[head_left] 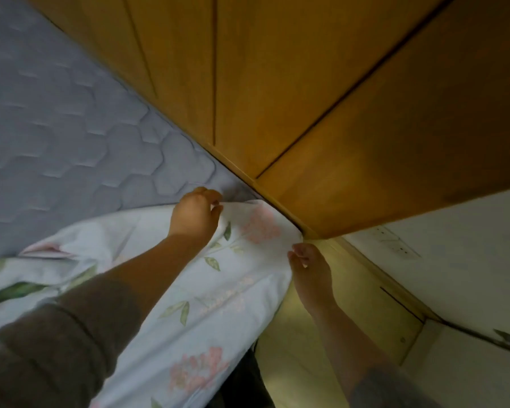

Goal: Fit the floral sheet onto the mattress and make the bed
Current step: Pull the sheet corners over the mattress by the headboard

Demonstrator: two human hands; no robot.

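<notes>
Handling of the floral sheet (242, 278): looks thin, soft and light, drapes and wrinkles freely, keeps no shape of its own, probably slides easily over quilted ticking. Lies bunched over the near corner of the grey quilted mattress (56, 128), covering only that corner and the near edge, with the rest of the mattress top bare and the far edge tight against the wooden panel (277, 83).

Left hand (196, 213) on the mattress top just short of the corner, fingers and thumb curled, pinching a fold at the sheet's edge. Right hand (306, 267) lower, at the side of the same corner, fingertips curled onto the hem there; blurred, so amount of cloth held hard to tell.

Best taken at the hem, close to the corner, one hand each side, not mid-cloth, good only for gathering slack. Calls for a pull outward and down over the corner. Likely to spring back off if let go before being tucked under; little finger room beside the panel.
</notes>
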